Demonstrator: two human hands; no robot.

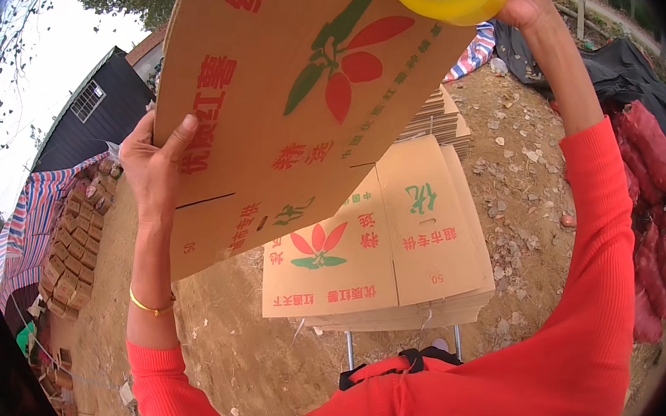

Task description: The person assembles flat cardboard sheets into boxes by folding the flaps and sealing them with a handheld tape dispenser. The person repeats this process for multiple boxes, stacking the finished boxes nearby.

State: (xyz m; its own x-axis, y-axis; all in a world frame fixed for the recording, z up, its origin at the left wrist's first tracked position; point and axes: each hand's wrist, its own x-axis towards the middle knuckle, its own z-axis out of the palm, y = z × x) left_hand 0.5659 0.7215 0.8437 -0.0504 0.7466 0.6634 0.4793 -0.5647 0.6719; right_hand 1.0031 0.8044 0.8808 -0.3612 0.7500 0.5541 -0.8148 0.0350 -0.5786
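A flattened cardboard box, printed with red and green leaves, is raised and tilted in front of me. My left hand is closed on its left edge, thumb on the printed face and fingers behind. At the top, my right hand grips a wide roll of yellowish packing tape with an orange core. The roll overlaps the box's upper right part; whether that hand also touches the cardboard is hidden. Below lies a stack of similar flat boxes, resting on a support with metal legs.
Another pile of flat cardboard stands behind the stack. Red mesh sacks and a dark sheet lie to the right. Rows of packed cartons stand far left beside a striped tarp. Dry leaves litter the dirt ground.
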